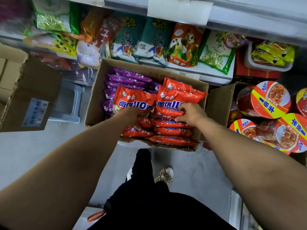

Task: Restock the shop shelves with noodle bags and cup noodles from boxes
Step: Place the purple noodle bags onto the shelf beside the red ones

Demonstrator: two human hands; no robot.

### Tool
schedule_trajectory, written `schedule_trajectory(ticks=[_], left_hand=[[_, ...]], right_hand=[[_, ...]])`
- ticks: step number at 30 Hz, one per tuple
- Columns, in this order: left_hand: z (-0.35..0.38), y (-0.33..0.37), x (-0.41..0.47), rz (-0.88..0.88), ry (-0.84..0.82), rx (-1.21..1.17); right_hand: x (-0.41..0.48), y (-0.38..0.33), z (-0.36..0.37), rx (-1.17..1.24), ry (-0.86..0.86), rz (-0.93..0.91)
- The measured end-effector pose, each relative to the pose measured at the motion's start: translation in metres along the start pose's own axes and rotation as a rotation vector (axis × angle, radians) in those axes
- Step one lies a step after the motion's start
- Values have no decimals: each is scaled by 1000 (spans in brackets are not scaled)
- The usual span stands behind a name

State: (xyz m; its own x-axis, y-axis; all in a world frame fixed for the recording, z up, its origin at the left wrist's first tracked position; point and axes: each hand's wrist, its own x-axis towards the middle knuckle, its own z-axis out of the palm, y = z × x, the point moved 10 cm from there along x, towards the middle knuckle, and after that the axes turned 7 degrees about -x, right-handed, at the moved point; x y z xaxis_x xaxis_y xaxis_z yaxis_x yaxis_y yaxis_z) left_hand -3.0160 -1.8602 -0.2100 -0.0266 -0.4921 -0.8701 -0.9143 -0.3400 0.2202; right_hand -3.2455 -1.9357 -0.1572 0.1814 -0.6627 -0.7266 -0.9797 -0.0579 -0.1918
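An open cardboard box on the floor holds purple noodle bags at its far left and several red noodle bags in the near half. My left hand reaches down into the box and grips a red noodle bag from below, its fingers tucked under it. My right hand curls its fingers over the edge of another red bag standing in the right-hand stack. A second box to the right holds red and yellow cup noodles.
A low shelf behind the box carries snack bags. Another cardboard box with a barcode label sits at the left, beside a grey stool. My legs and a leopard slipper stand on the grey floor.
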Motion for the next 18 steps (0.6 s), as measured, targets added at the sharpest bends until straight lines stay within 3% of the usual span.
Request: schedule_trajectory(ticks=[5,18], left_hand=[[-32,1,-17,16,121,-14],[-113,15,-166,10,432,-446]], right_hand=[[-14,-4,-21,-43,72,-56],[-107,-6,-129,-15,365,-136]])
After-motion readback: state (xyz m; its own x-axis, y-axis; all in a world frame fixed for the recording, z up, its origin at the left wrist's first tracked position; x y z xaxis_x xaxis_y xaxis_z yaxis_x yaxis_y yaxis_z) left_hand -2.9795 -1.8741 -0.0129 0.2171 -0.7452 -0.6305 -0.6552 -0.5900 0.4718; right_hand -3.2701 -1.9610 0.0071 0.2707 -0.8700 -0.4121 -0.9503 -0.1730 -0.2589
